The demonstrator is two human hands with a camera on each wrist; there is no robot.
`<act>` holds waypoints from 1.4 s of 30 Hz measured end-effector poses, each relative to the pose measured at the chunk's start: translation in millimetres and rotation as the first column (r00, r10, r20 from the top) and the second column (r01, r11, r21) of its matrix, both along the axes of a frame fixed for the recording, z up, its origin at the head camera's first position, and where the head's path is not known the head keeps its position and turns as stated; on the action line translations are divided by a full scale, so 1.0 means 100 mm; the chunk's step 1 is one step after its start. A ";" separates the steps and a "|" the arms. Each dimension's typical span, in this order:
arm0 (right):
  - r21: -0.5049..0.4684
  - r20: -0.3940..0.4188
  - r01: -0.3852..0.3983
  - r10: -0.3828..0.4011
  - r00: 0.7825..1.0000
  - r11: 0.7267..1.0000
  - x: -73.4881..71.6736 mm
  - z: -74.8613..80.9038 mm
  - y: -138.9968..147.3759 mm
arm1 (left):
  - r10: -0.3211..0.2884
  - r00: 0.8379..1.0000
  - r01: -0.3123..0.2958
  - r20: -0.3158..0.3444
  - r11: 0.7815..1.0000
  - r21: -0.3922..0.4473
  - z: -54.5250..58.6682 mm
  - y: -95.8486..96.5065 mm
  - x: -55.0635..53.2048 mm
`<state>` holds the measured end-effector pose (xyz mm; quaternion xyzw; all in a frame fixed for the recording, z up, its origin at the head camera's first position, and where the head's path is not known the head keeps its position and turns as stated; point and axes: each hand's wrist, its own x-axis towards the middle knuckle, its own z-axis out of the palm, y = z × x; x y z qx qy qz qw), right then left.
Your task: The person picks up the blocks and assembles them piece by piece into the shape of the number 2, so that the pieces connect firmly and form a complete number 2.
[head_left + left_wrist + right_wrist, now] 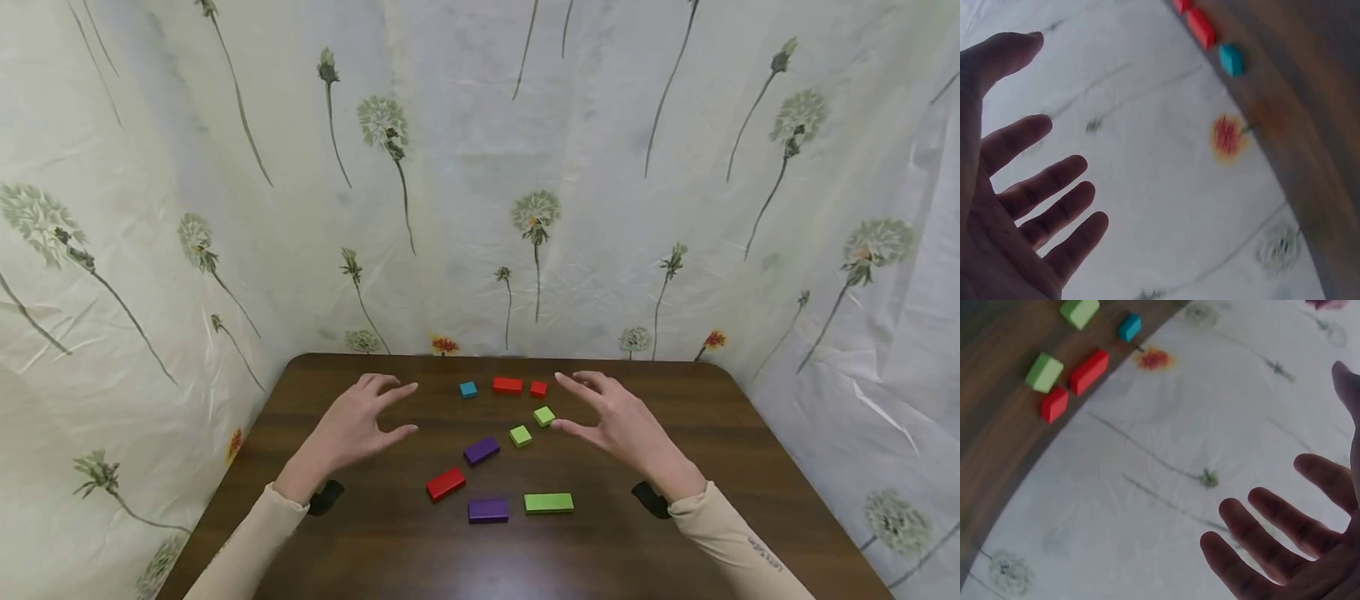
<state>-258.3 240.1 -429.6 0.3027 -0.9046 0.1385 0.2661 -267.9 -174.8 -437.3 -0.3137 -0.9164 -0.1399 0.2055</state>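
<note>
My left hand [358, 423] is held over the left part of the table, fingers spread, nothing in it. Opposite it, my right hand [618, 417] has its fingers apart and holds nothing; its thumb tip overlaps a green cube [544, 416] in the head view. Between the hands lie a second green cube [521, 436] and a purple block [482, 451]. Farther back are a blue cube [468, 390], a long red block [507, 385] and a small red cube [538, 388]. Closer in sit another red block [446, 484], another purple block [488, 511] and a long green block [548, 503].
All the blocks lie on a dark brown wooden table [390, 550] with rounded back corners. A pale curtain [465, 167] printed with dandelions hangs right behind the table and along both sides. A black band [326, 497] circles the left wrist.
</note>
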 end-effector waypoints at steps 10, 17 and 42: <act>0.025 0.070 -0.075 0.073 0.995 0.997 0.07 -0.39 -0.27 | -0.097 0.995 0.099 0.026 0.988 -0.122 -0.45 0.38 0.04; 0.034 0.100 -0.062 0.058 0.993 0.998 0.08 -0.53 -0.31 | -0.093 0.990 0.105 0.109 0.988 -0.111 -0.57 0.46 0.06; 0.112 -0.021 -0.053 0.056 0.998 0.992 0.08 -0.82 -0.35 | -0.155 0.966 0.161 0.205 0.987 -0.013 -0.74 0.54 0.14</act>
